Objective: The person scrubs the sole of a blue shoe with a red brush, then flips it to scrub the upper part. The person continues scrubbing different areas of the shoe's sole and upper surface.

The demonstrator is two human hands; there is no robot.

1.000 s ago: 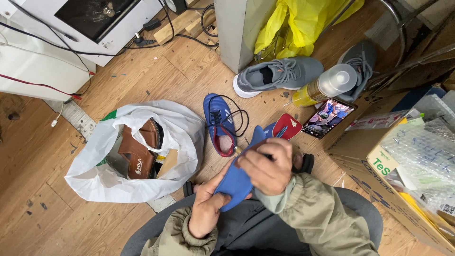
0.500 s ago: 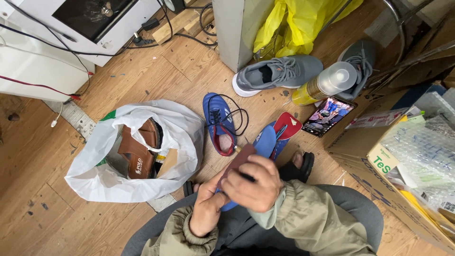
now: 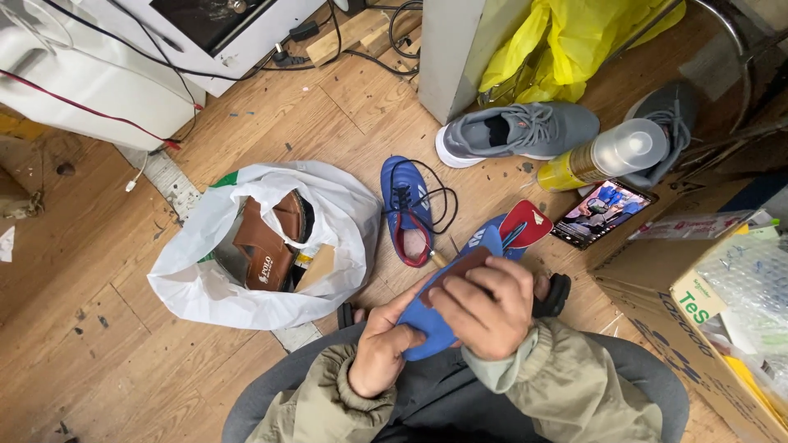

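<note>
Scuffed wooden floor, littered with shoes, cables, bags.

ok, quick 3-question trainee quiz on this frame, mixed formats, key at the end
1. True or false: both hands grip the blue sports shoe.
2. What lies inside the white plastic bag? A) brown leather shoes B) a phone C) a spray can
3. Fill in: the yellow spray can with the clear cap lies between two ____ sneakers.

Key:
1. True: the left hand holds it from below and the right hand presses on top.
2. A, the brown leather shoes.
3. Grey.
</note>
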